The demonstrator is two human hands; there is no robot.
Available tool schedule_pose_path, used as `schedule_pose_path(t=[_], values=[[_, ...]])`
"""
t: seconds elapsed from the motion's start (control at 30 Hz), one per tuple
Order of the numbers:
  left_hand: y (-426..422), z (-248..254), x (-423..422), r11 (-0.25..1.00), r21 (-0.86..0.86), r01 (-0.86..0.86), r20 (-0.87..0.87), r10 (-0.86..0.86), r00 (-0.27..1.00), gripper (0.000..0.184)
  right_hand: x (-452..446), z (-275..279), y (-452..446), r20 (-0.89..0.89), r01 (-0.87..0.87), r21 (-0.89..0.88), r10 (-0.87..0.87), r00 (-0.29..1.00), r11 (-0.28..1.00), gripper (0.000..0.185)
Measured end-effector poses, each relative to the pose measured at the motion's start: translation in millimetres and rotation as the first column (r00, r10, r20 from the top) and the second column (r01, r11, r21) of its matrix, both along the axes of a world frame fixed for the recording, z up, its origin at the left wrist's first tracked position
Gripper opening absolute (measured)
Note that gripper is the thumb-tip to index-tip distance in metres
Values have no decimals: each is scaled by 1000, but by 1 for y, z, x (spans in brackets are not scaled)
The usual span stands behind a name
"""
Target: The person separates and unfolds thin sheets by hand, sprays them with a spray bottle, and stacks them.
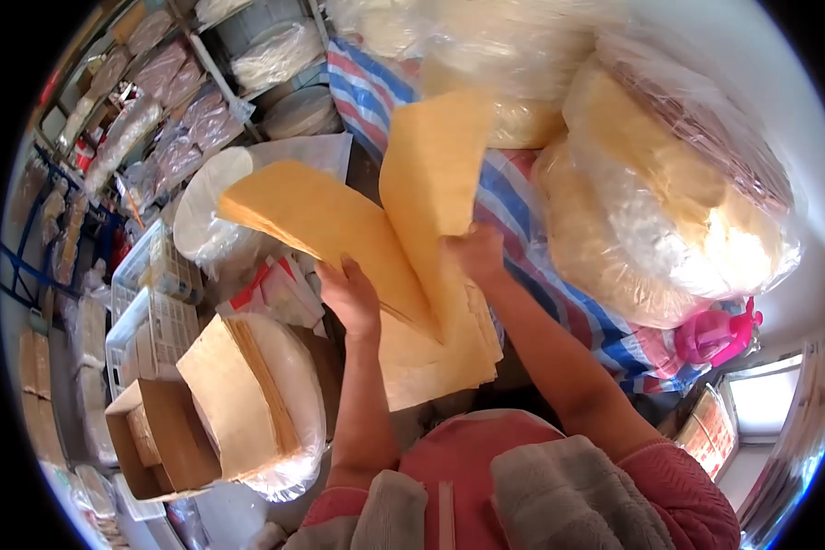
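Note:
A stack of yellow-orange sheets [312, 206] is spread in a V in front of me. My left hand [350, 295] grips the near edge of its left part, thumb on top. The right part [431, 165] stands more upright, and my right hand [475, 252] is closed on its edge, slightly blurred. Both parts meet at a low point in the middle. Under them lies a pile of paler yellow sheets [440, 362], close to my body.
Left are a cardboard box [170, 440], more tan sheets [238, 390] on a wrapped bundle, white plastic baskets [147, 321] and loaded shelves. Large wrapped bundles [660, 183] sit on striped sheeting [513, 215] at right, beside a pink plastic object [715, 335].

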State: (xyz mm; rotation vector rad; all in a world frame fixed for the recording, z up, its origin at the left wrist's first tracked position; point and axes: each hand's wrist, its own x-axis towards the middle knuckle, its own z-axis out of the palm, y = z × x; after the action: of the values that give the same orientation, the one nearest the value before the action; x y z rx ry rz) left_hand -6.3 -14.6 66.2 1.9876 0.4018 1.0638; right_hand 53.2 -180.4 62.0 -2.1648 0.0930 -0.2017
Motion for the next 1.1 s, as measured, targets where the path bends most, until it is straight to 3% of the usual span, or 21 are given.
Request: schedule_pose_path(t=[0.03,0.07,0.2,0.23,0.27,0.3,0.33,0.37,0.43,0.47,0.53,0.63,0.7,0.77,0.83,0.87,0.93,0.97,1.0,1.03,1.1], values=[[13,-3,-5,1000,-5,-9,8,9,1000,20,1,5,-2,-78,23,-27,-25,997,999,27],[25,-6,-12,997,-52,-59,-53,56,997,20,7,-7,-6,-82,-16,53,20,996,998,28],[97,-29,-42,974,-222,29,24,-25,999,34,33,-50,-19,-87,-192,392,243,966,900,34],[117,-32,-51,955,-296,30,-2,-32,1000,36,33,-49,-17,-84,-237,480,313,946,844,36],[133,-33,-59,913,-390,118,133,-71,989,30,31,-47,-14,-97,-249,509,343,934,824,36],[160,-43,-71,928,-368,48,35,-38,999,30,26,-32,-11,-109,-259,537,371,922,802,36],[185,-56,-82,873,-471,125,129,-72,989,31,24,-24,-8,-118,-266,565,396,911,781,36],[212,-63,-97,855,-510,100,68,-76,995,32,30,-28,-8,-97,-283,597,418,903,751,37],[254,-61,-127,842,-534,82,49,-67,997,36,44,-38,-12,-52,-313,656,455,889,687,40],[240,-30,-135,860,-503,88,113,-36,993,27,40,-27,-13,-57,-320,712,505,861,626,41],[261,-18,-151,915,-397,-78,-16,78,997,26,20,-1,-16,-61,-314,812,607,793,492,43],[266,14,-167,939,-299,-168,-83,150,985,26,-1,-81,-27,-238,-201,818,636,734,538,43],[252,37,-166,948,-288,-138,-86,118,989,26,-10,-152,-33,-454,-127,682,553,699,720,45],[235,53,-159,948,-308,-81,-82,58,995,27,-23,-218,-43,-511,-189,571,526,681,799,47],[206,59,-144,946,-307,-101,-190,43,981,28,-29,-249,-48,-525,-373,59,346,777,926,49],[196,59,-138,944,-309,-114,-245,36,969,29,-31,-261,-52,-493,-413,-221,264,829,884,51],[178,26,-118,906,-413,91,-151,-167,974,31,-34,-234,-46,-378,-345,-355,204,903,869,52],[170,-8,-104,883,-466,58,-98,-117,988,33,-37,-211,-39,-315,-304,-416,177,932,857,53],[168,-38,-92,933,-311,181,-115,-226,967,33,-40,-189,-28,-261,-337,-334,258,930,880,54],[130,-12,-82,953,-251,171,-256,-235,937,33,-44,-164,-15,-199,-373,-254,330,923,892,55],[98,-40,-55,930,-325,171,-314,-277,908,33,-58,-93,14,-341,-528,177,555,759,831,63]])
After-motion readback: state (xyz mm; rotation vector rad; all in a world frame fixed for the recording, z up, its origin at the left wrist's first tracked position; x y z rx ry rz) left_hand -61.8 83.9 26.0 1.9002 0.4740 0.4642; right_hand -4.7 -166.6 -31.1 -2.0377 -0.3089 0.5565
